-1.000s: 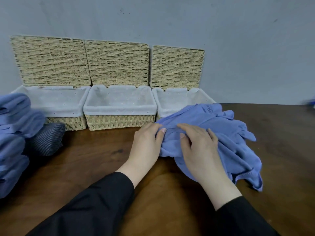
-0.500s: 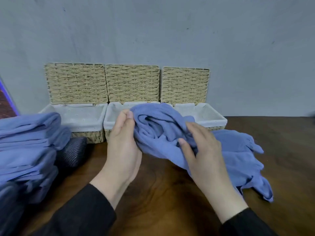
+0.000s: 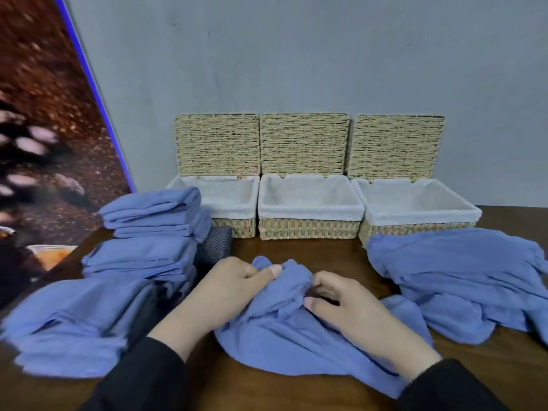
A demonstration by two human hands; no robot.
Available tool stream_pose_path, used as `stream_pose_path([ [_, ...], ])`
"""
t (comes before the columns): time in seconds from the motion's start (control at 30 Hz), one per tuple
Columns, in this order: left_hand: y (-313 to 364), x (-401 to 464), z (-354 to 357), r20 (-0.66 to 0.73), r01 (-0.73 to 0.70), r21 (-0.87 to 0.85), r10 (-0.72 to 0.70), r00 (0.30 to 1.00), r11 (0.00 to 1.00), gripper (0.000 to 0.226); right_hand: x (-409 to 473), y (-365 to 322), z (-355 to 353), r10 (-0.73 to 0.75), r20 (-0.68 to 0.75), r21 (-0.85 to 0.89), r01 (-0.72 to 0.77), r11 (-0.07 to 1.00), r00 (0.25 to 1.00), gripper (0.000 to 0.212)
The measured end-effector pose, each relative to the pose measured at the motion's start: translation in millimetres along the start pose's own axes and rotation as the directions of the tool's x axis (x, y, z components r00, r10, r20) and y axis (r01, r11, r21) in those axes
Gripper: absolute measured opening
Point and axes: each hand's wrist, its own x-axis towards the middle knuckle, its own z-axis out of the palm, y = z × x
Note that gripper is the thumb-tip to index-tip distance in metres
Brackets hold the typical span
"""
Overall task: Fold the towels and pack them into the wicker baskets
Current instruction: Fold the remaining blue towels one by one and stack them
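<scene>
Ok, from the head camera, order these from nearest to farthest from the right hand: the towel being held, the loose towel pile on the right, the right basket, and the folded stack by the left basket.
1. Held towel: gripped by the right hand, front centre.
2. Loose pile: to its right on the table.
3. Right basket: behind, against the wall.
4. Folded stack: far left.
</scene>
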Motion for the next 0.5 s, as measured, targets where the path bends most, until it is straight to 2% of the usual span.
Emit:
stream_pose_path([
  [0.03,-5.8,-2.7,5.6,0.029,-0.062,0.065,0.06,0.998,0.996,0.067,-0.5,0.8,0.1,0.001,-0.032,0.065,0.001,0.998,0.999,0.007],
  [0.13,-16.5,-7.7,16.1,0.052,-0.214,0.272,0.207,0.977,0.938,0.061,1.1,-0.8,0.8,0.053,-0.125,0.126,-0.037,0.991,0.991,0.023],
  [0.17,-17.8,-8.1,17.0,0.073,-0.226,0.279,0.215,0.974,0.933,0.053,2.2,-0.9,1.4,0.084,-0.131,0.124,-0.068,0.99,0.988,0.026],
  [0.23,-18.2,-8.8,16.2,0.134,-0.211,0.176,0.189,0.973,0.961,0.036,3.5,-0.5,2.5,0.131,-0.132,0.099,-0.119,0.988,0.982,0.027],
  [0.33,-21.1,-10.1,13.9,0.221,-0.251,0.096,0.226,0.949,0.963,0.042,5.2,-1.8,4.7,0.182,-0.141,0.048,-0.177,0.983,0.973,0.037],
  [0.37,-21.8,-10.0,12.9,0.224,-0.29,0.072,0.268,0.937,0.954,0.036,5.6,-2.4,5.8,0.186,-0.103,0.068,-0.179,0.981,0.977,0.031],
  [0.43,-21.6,-11.8,11.4,0.164,-0.32,0.012,0.314,0.935,0.947,0.026,5.1,-5.3,10.7,0.133,-0.082,0.124,-0.122,0.985,0.988,0.011],
  [0.5,-20.3,-10.5,12.1,-0.021,-0.242,-0.055,0.241,0.97,0.969,0.033,2.5,-9.7,13.9,0.065,-0.187,0.154,-0.036,0.987,0.98,0.016],
])
